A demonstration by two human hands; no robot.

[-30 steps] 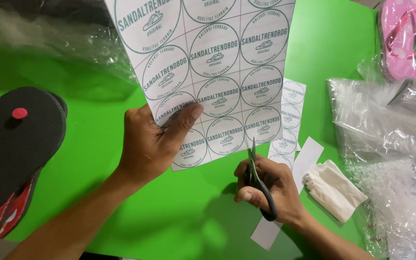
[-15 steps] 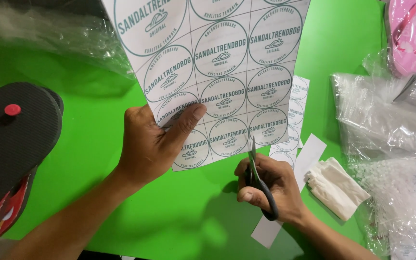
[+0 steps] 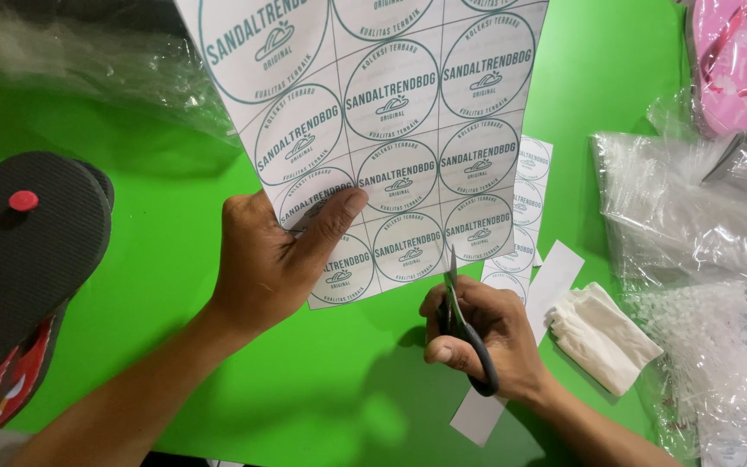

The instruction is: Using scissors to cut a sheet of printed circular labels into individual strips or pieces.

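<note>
Left hand (image 3: 274,259) pinching white sheet (image 3: 373,130) of round green-printed labels; right hand (image 3: 477,333) closed on scissors (image 3: 460,311) at lower edge. Cut strip (image 3: 525,182) beyond, clear bags (image 3: 693,216) probably rightward.

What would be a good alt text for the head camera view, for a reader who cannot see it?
Over a green table, the left hand holds up a white sheet of round labels while the right hand brings scissors to its bottom edge. A black sandal lies at the left; clear plastic bags and a pink sandal at the right.

White sticker sheet (image 3: 391,130) with teal circles — green table (image 3: 175,346), black sandal (image 3: 19,259), pink sandals (image 3: 737,60).
</note>
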